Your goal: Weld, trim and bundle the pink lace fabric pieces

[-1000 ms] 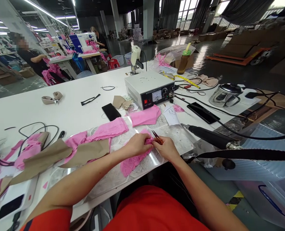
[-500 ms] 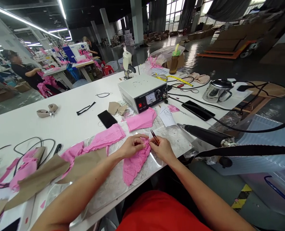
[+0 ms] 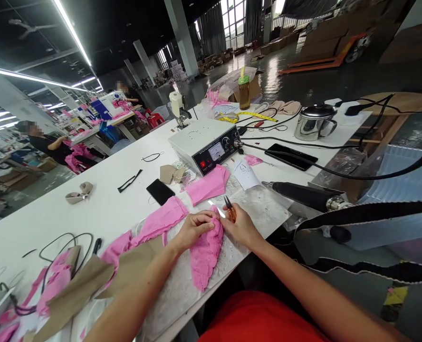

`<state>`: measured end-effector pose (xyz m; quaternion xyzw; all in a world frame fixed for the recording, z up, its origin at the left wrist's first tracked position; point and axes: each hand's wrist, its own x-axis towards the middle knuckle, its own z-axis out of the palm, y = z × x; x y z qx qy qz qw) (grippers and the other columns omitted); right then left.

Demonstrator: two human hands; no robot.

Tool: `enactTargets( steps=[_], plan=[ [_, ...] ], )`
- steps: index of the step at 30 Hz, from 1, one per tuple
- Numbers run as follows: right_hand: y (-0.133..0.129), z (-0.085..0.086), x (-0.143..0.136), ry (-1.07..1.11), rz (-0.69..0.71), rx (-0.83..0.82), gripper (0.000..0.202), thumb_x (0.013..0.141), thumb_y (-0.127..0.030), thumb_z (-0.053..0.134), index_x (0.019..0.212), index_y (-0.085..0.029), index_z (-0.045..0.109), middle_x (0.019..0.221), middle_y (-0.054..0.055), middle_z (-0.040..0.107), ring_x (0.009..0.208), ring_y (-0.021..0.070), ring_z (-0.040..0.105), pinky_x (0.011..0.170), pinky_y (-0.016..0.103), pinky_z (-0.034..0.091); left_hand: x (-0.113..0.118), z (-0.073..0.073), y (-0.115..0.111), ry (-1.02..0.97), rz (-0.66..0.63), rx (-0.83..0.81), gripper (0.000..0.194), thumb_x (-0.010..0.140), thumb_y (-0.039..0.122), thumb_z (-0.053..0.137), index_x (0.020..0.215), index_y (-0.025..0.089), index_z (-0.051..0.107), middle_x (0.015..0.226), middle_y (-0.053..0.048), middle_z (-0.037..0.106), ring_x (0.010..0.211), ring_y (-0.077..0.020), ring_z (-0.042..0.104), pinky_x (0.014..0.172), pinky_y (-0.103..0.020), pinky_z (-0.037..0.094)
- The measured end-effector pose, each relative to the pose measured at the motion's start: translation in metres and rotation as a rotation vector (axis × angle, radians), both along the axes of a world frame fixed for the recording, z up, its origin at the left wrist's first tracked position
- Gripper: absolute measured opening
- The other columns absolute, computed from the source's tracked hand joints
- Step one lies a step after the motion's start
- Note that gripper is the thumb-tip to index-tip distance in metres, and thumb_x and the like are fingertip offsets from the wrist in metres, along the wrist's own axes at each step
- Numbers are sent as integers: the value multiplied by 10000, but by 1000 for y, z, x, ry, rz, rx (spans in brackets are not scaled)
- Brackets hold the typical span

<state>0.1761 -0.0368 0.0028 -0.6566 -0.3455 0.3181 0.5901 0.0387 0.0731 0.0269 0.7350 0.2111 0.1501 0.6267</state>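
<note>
So, the pink lace piece (image 3: pixel 206 268) was held at its top end, with the rest draped down over the clear sheet (image 3: pixel 264 206) at the near edge of the white table (image 3: pixel 132 159). Its upper edge was pinched between the thumb and fingers of the left hand (image 3: pixel 195 231). The thread snips (image 3: pixel 230 209) were tucked in the curled fingers of the right hand (image 3: pixel 242 225), blades pointed up and off the fabric. The right fingertips were brought right up to the same edge, but whether any cloth was nipped there can't be told.

Progress-wise, this piece would be called mid-handling: it hadn't been put down, and no cut could be made out. Whatever had been done to the stacked pink panels (image 3: pixel 209 184) or the pink lace strip (image 3: pixel 164 216) lying nearby can't be told, so what's left can't really be counted. The black handheld tool (image 3: pixel 296 194) was left ungripped.
</note>
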Motion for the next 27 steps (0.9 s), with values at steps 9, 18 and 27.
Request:
enactTargets(
  steps=[9,18,27],
  plan=[
    [-37,9,12,179,431,-56,541,836,-598,364,775,-143,649,498,-57,269,463,90,238,463,254,177,-1,5,-2,13,-80,43,169,767,324,703,766,156,727,981,-82,660,923,-182,608,846,-298,466],
    [-32,11,12,79,445,-124,568,810,-581,396,793,-110,714,495,-57,240,469,87,223,465,254,171,-1,1,-1,12,-106,53,157,786,309,688,805,160,733,998,-81,658,913,-165,611,837,-283,471],
    [-33,11,12,33,428,-183,571,803,-558,390,802,-96,725,492,-47,258,466,90,242,457,252,182,0,1,-2,11,-108,69,169,788,318,684,783,155,726,1003,-85,661,914,-172,618,829,-282,485]
  ],
)
